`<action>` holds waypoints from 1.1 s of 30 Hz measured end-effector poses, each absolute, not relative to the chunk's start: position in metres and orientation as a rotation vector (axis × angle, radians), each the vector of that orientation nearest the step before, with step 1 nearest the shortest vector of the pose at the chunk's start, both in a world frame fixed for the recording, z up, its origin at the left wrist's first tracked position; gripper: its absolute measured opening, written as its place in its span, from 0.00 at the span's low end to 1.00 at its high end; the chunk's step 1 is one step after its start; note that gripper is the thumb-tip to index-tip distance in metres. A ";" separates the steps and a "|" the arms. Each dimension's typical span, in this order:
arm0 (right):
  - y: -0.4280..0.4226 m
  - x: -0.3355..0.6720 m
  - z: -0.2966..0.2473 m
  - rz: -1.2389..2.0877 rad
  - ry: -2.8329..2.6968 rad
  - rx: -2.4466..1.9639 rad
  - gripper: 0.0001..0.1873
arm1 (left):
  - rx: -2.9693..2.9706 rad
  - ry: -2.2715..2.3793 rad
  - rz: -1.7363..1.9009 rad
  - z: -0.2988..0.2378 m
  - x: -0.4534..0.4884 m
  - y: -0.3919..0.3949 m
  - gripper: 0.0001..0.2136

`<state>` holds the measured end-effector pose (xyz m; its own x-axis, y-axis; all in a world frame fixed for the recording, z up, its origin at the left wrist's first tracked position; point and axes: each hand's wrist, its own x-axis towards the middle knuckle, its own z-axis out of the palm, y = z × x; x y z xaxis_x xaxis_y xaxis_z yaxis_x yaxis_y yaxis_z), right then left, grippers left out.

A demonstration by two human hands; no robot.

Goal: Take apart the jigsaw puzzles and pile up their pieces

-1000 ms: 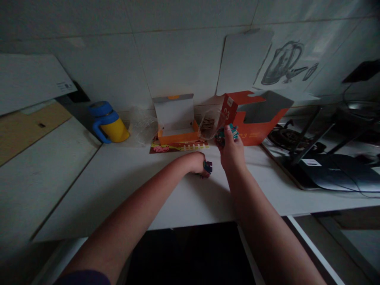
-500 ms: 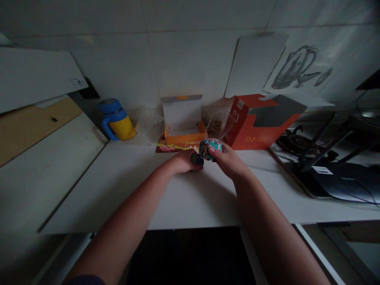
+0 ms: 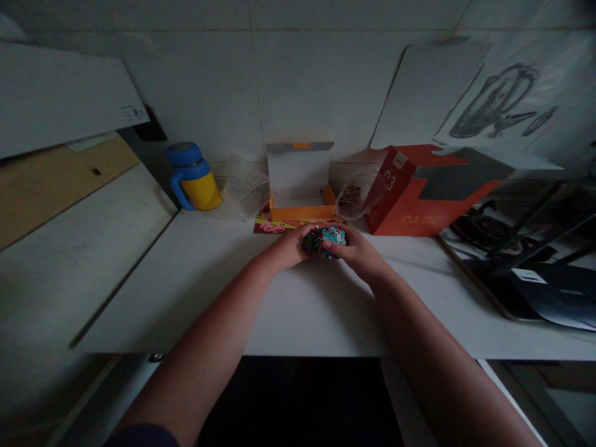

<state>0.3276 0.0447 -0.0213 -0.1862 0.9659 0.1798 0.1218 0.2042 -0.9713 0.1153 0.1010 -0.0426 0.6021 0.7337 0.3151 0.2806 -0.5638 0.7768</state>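
Both of my hands meet over the white counter point(image 3: 298, 310), closed on a small bundle of colourful pieces point(image 3: 325, 239), teal and dark, too small to name surely. My left hand point(image 3: 291, 246) grips the bundle's left side and my right hand point(image 3: 356, 251) grips its right side. Just behind the hands stands a small open orange box point(image 3: 300, 186) with a grey lid, resting on a colourful printed card point(image 3: 270, 226).
A yellow mug with a blue lid point(image 3: 193, 177) stands at the back left, clear plastic wrap point(image 3: 244, 186) beside it. A larger orange carton point(image 3: 428, 192) lies at the back right, a clear bag point(image 3: 356, 195) against it. A stove point(image 3: 526, 248) fills the right.
My right hand came down from near the orange carton with the colourful bundle and met my left hand, which brought its dark piece up to it. The view has shifted closer.
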 end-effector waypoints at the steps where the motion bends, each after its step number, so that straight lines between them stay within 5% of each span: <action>1: 0.045 0.328 -0.022 1.109 -1.531 -1.077 0.33 | 2.140 0.767 0.854 -0.042 0.115 0.101 0.26; 12: 0.056 0.328 -0.043 0.765 -1.819 -1.068 0.43 | 2.013 0.737 0.857 -0.056 0.109 0.112 0.25; 18: 0.060 0.325 -0.059 0.651 -1.837 -1.106 0.64 | 1.903 0.857 0.897 -0.059 0.113 0.114 0.27; 25: 0.059 0.321 -0.058 0.471 -1.986 -1.093 0.56 | 1.618 0.904 1.077 -0.053 0.130 0.098 0.15; 33: 0.052 0.315 -0.058 0.508 -2.020 -1.056 0.63 | 1.456 0.788 1.107 -0.055 0.154 0.084 0.24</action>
<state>0.3148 0.0520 -0.0580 -0.3458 0.8190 0.4580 0.5049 0.5738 -0.6449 0.1536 0.0839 -0.0545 0.3446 0.9147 0.2111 -0.0998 -0.1879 0.9771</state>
